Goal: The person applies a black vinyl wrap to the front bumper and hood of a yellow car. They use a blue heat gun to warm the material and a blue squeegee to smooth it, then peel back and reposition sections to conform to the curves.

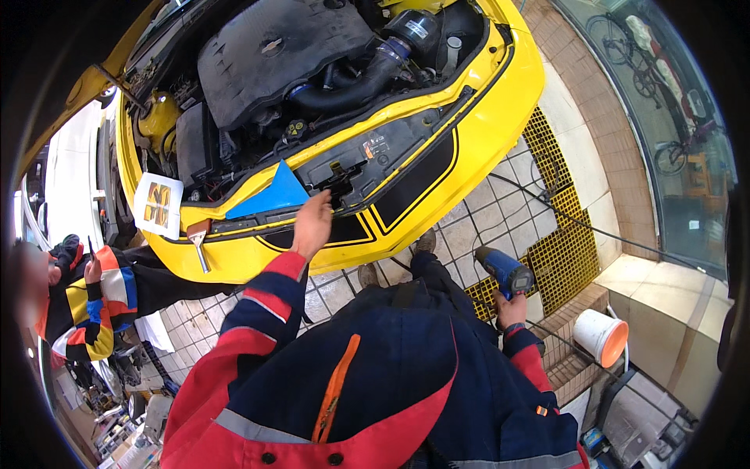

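My left hand point(311, 223) reaches to the front edge of the yellow car's point(500, 117) open engine bay, fingers apart and slightly bent, by the dark latch recess point(341, 181). Just left of it lies a blue triangular sheet point(269, 191). A squeegee-like tool point(199, 242) with a metal handle rests on the bumper, below a white card point(158, 204) with yellow pictures. Low at the right, my right hand point(512, 307) grips a blue heat gun or similar power tool point(508, 270), held away from the car.
A co-worker point(78, 297) in a multicoloured jacket is at the left, holding a small dark object. Yellow floor grating point(562, 254), a black cable point(601, 230) and a white bucket point(594, 334) are on the right, beside a glass pane point(687, 219) with bicycles visible through it.
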{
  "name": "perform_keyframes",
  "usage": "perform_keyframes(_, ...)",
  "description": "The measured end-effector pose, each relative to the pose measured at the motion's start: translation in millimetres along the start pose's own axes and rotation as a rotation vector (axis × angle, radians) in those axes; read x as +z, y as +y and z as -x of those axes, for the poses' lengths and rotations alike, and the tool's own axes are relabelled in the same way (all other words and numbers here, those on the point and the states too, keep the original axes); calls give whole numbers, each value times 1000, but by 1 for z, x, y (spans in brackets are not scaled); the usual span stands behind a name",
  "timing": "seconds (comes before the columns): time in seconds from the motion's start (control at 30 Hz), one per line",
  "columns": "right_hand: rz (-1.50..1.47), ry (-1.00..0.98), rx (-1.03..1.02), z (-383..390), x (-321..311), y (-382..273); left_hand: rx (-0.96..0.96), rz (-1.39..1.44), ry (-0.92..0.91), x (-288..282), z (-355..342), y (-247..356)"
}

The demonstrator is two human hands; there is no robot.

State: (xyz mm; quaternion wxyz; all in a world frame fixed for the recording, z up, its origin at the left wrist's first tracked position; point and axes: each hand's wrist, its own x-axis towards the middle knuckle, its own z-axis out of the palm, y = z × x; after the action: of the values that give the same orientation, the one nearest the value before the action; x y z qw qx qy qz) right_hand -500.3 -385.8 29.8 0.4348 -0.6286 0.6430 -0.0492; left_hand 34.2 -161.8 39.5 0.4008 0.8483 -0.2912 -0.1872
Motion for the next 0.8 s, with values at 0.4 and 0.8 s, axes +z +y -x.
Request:
perform_keyframes(0.4, -165, -88, 55, -7, 10, -25, 331, -538, -23, 46, 45, 23)
perform_keyframes(0.8, 42, -30, -21, -32, 23, -21, 230, -983, -178, 72, 36, 46)
